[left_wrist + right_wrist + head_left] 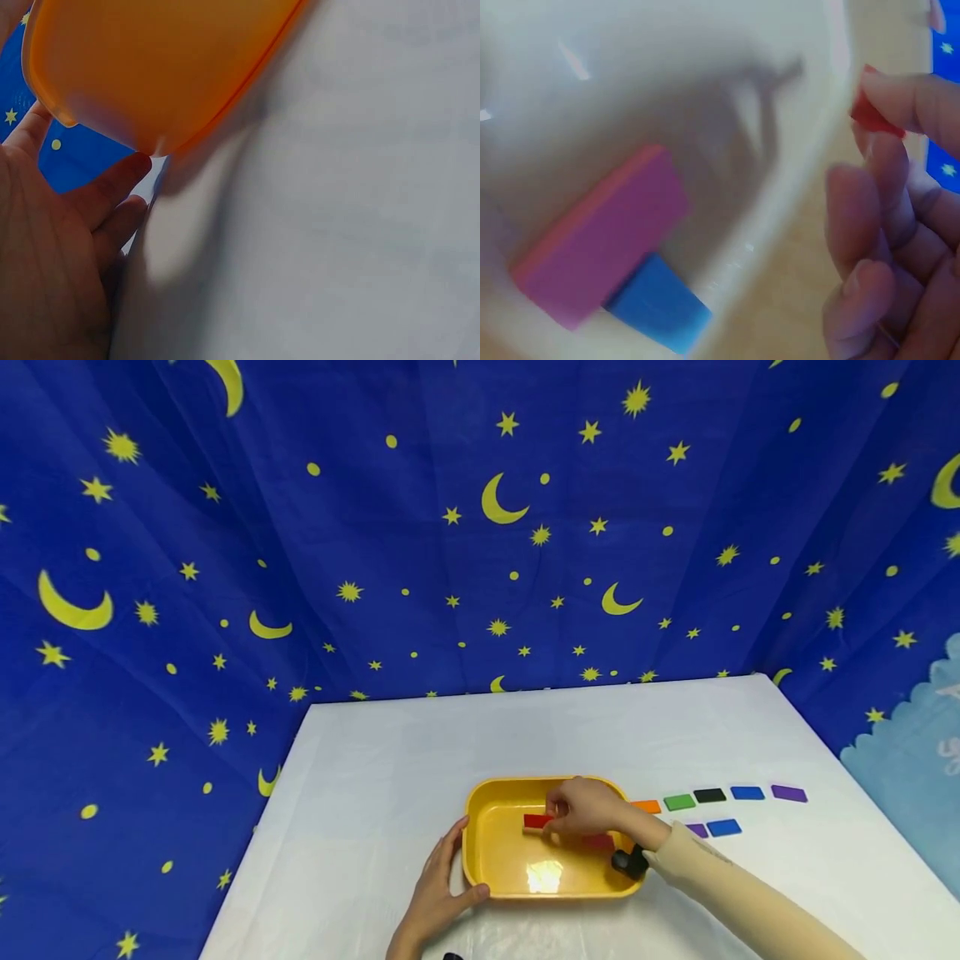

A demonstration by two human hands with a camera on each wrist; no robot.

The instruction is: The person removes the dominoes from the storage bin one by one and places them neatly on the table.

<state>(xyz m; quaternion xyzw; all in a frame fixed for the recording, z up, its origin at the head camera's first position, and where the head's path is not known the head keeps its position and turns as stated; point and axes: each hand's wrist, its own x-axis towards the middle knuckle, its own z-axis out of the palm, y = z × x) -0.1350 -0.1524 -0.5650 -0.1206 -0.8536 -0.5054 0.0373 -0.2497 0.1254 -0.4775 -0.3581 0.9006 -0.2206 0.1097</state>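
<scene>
My left hand (442, 887) rests at the left end of a yellow plastic tray (551, 896), thumb at its near corner and fingers spread along its side. In the left wrist view, the fingertips of the left hand (56, 240) touch the tray (169, 67). Over the tray, my right hand (588, 807) pinches a red block (536, 821) between thumb and fingers. Another reddish block (598, 842) lies inside, partly under the right forearm. The right wrist view has a pink-looking block (604, 240) against a blue block (660, 304) in the tray.
Right of the tray, on the white table (375, 760), lie orange (646, 807), green (679, 802), black (709, 795), blue (747, 793) and purple (789, 793) blocks. Nearer are another purple (697, 831) and blue block (723, 827). A starry blue curtain (420, 552) surrounds the table.
</scene>
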